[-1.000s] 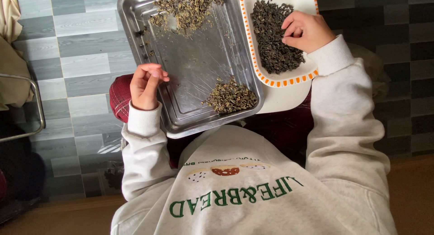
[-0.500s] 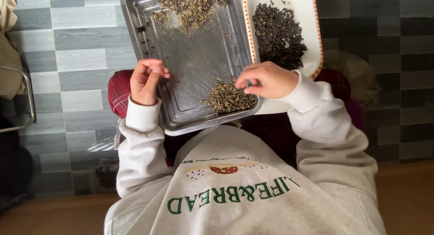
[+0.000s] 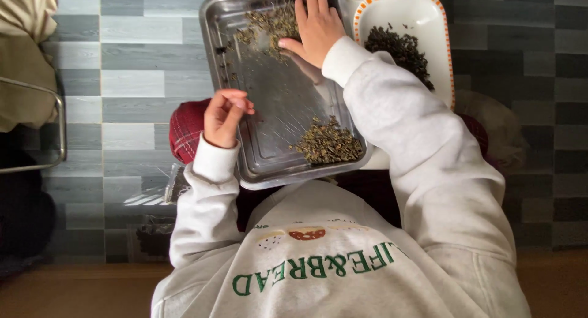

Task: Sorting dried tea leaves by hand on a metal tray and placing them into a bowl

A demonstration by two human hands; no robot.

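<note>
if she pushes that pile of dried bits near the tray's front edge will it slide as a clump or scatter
The near pile looks loose and light, so it would probably scatter. The steel tray looks smooth, so bits likely slide easily. Its raised rim should contain them.

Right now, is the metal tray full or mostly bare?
Mostly bare: the metal tray shows shiny bottom between two small piles, one under the right hand, one at the near corner.

Soft, even daylight lit the scene, brightest on the pale sweatshirt (image 3: pixel 343 257) and the white dish (image 3: pixel 422 18). The steel tray (image 3: pixel 282 110) showed a dull sheen without harsh glare. The left edge fell into deep shadow. Focus was fairly sharp, with slight softness on the hands.
</note>
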